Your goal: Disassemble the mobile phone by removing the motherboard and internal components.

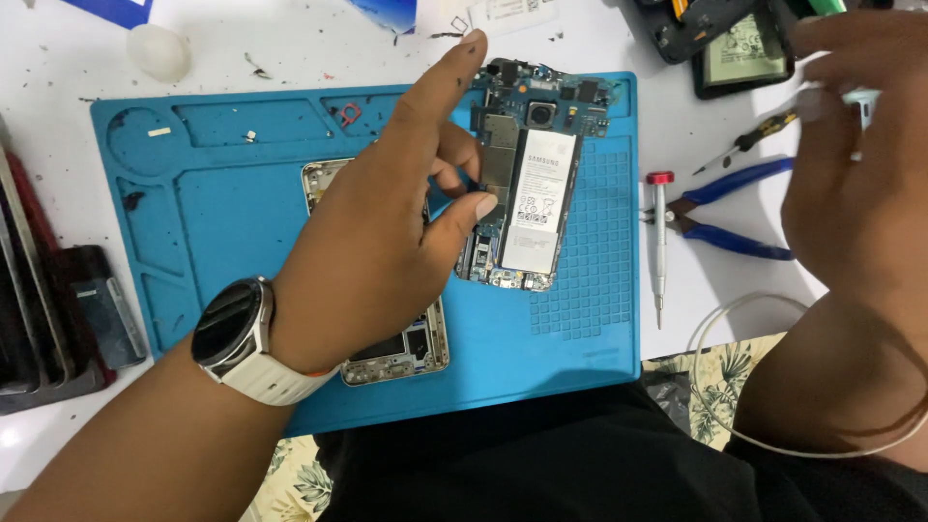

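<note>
Phone board: one opened phone body (527, 184) with white battery, lying at one o'clock on the blue mat (222, 203).
Left hand (387, 232): thumb tip touching board's left edge, index finger straight, pointing to twelve, nothing clamped.
Right hand (860, 164): at three o'clock, blurred; grip, cannot tell.
Frames: one metal frame (401, 353), half hidden under left hand.
Tools: one red-capped screwdriver (659, 242), one blue-handled pliers (730, 208), right of mat.
Surface: white table (290, 53), speckled with debris.

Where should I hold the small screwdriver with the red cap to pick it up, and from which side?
Take the screwdriver by its silver shaft just below the red cap, coming from its left. It lies flat on the white table, tip toward the person, and the blue pliers crowd its right side.
</note>
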